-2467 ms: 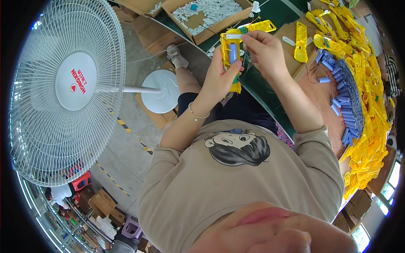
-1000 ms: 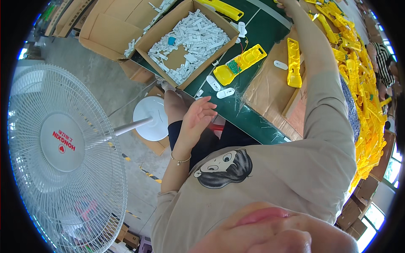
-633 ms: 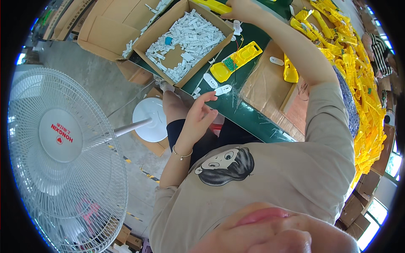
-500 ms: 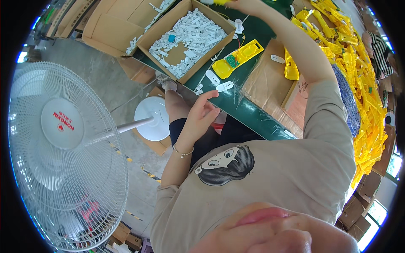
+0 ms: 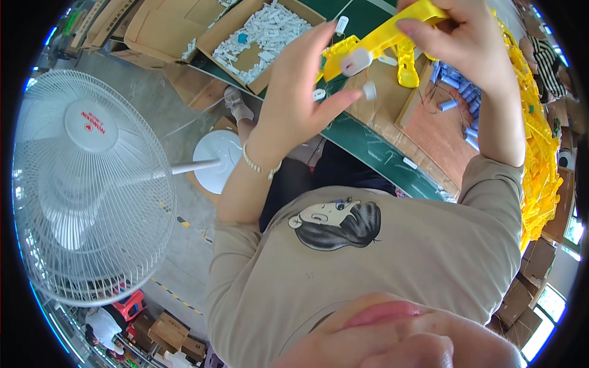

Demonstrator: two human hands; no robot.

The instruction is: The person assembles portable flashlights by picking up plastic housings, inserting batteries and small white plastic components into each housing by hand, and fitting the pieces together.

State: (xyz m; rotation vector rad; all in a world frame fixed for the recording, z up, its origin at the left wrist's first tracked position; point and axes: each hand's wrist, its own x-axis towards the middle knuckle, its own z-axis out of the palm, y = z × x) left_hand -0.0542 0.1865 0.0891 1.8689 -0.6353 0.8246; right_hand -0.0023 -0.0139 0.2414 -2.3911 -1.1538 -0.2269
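My right hand (image 5: 469, 46) grips a long yellow plastic housing (image 5: 399, 30), tilted above the table, thumb along its side. A white oval cover (image 5: 357, 62) sits at the housing's lower left end. My left hand (image 5: 294, 92) is raised beside that end, fingers stretched and thumb apart, without a clear grip on anything. Close to its thumb tip is a small blurred white piece (image 5: 369, 91); whether they touch I cannot tell. Another white piece (image 5: 342, 24) shows by the left fingertips. Behind, another yellow housing (image 5: 407, 67) lies on the table, and a further one is mostly hidden.
An open cardboard box (image 5: 215, 46) of small white parts stands at the far left of the green table (image 5: 353, 132). Blue cylindrical cells (image 5: 454, 92) with wires lie at right, beside a large heap of yellow parts (image 5: 540, 190). A standing fan (image 5: 92, 184) fills the left.
My right hand has come back from the far edge and now holds the yellow housing nearer me. My left hand has risen from the table's near edge toward it, fingers spreading.
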